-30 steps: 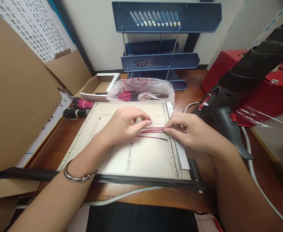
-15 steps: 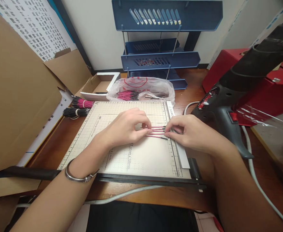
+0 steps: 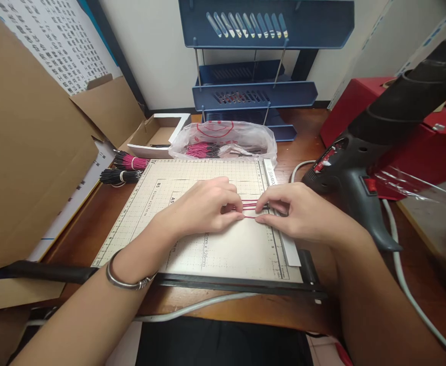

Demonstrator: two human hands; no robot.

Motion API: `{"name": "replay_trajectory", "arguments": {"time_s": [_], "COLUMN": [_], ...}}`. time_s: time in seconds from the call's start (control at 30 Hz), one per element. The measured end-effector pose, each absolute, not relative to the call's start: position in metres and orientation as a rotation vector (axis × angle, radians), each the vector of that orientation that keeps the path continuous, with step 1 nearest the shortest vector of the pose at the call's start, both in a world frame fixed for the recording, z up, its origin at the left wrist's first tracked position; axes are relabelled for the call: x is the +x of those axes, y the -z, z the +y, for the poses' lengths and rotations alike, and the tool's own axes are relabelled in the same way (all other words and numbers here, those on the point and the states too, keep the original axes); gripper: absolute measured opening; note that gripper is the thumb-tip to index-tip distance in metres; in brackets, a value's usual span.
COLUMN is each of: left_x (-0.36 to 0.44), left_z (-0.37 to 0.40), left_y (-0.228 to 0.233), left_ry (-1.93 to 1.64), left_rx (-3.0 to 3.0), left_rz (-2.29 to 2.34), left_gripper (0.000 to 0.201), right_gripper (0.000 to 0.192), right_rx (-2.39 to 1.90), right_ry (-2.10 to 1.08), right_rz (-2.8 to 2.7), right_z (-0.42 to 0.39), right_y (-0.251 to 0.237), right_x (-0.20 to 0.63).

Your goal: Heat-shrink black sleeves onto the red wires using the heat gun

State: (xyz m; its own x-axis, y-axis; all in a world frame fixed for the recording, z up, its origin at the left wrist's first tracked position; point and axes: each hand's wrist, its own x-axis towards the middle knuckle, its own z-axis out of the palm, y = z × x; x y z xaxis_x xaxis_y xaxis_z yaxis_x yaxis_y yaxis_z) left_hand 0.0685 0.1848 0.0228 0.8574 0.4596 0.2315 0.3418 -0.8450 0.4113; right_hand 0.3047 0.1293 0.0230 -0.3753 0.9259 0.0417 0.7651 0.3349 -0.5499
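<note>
Where the brown wooden table [image 3: 303, 152] meets a pale wall, a blue plastic slotted tray rack [image 3: 255, 76] stands at the back, with flat cardboard sheets [image 3: 28, 152] leaning on the left and a red box [image 3: 417, 132] on the right. Centre of the table: a cream paper trimmer [image 3: 208, 249] with a printed grid, matte surface, black bar along its near edge. Behind it a crinkled clear plastic bag [image 3: 226, 140] holds more pink wires; beside it a bundled pink wire bunch [image 3: 131, 162] and a black wire bunch [image 3: 116, 177], each tied with a band. Black heat gun [image 3: 360, 183], ribbed barrel, red switch, sits just right of the trimmer; its grey cable [image 3: 192, 307] runs along the front edge. Thin pink wires [image 3: 249, 206], straight and side by side, lie flat on the trimmer's grid near its right edge. Left hand [image 3: 203, 206] palm down, fingers curled, fingertips pinching the wires' left ends; silver bangle [image 3: 126, 278] on that wrist. Right hand [image 3: 295, 211] palm down, thumb and forefinger closed on the right ends. Both hands nearly touching over the wires.
</note>
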Motion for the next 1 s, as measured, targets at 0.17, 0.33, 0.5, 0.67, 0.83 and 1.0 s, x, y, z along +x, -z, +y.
{"name": "replay_trajectory", "arguments": {"time_s": [0.17,0.33,0.5,0.67,0.83,1.0], "left_x": [0.0695,0.0703,0.0683,0.0661,0.0672,0.0677], "left_z": [0.1840,0.1830,0.1869,0.1896,0.1887,0.1872], "left_y": [-0.0225,-0.0246,-0.0194,-0.0177,-0.0199,-0.0218], "left_ry": [-0.468,-0.552,-0.847,-0.974,-0.981,-0.969], "left_rx": [2.675,2.695,2.682,2.639,2.636,2.636], "left_rz": [0.586,0.621,0.707,0.763,0.756,0.754], "left_gripper": [0.013,0.018,0.019,0.018,0.017,0.017], "right_gripper": [0.009,0.010,0.013,0.012,0.013,0.013], "right_rx": [-1.424,-1.387,-1.371,-1.360,-1.338,-1.312], "right_ry": [-0.610,-0.519,-0.383,-0.379,-0.321,-0.307], "right_rz": [-2.284,-2.239,-2.101,-2.035,-2.042,-2.045], "right_z": [0.1310,0.1318,0.1315,0.1300,0.1301,0.1317], "right_y": [-0.0188,-0.0204,-0.0214,-0.0203,-0.0211,-0.0202], "right_x": [0.3026,0.3033,0.3024,0.2976,0.2944,0.2953]}}
